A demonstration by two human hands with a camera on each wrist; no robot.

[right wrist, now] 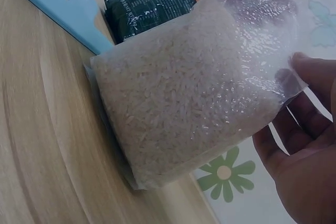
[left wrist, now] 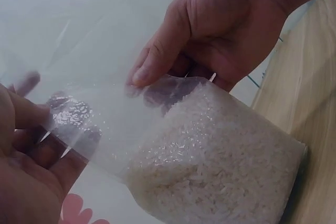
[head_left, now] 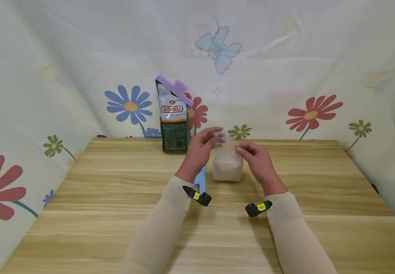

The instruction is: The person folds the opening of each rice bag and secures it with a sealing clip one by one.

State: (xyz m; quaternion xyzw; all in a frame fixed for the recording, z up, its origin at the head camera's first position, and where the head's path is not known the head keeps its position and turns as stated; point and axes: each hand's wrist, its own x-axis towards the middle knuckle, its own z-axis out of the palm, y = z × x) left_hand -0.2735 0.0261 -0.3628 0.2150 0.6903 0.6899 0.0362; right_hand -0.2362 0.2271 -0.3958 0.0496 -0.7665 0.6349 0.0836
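Observation:
A clear plastic bag of white rice stands upright on the table, its upper part loose above the grains. My left hand pinches the bag's upper left side, thumb in front and fingers showing through the film in the left wrist view. On the opposite side, my right hand pinches the upper edge between thumb and fingers. Beside the rice, a light blue bag clip lies on the table, partly hidden by my left wrist in the head view.
A dark green and silver KO-KU bag stands at the back, left of the rice, with a lilac clip across its top. The wooden table ends at a flower-patterned sheet behind and at both sides.

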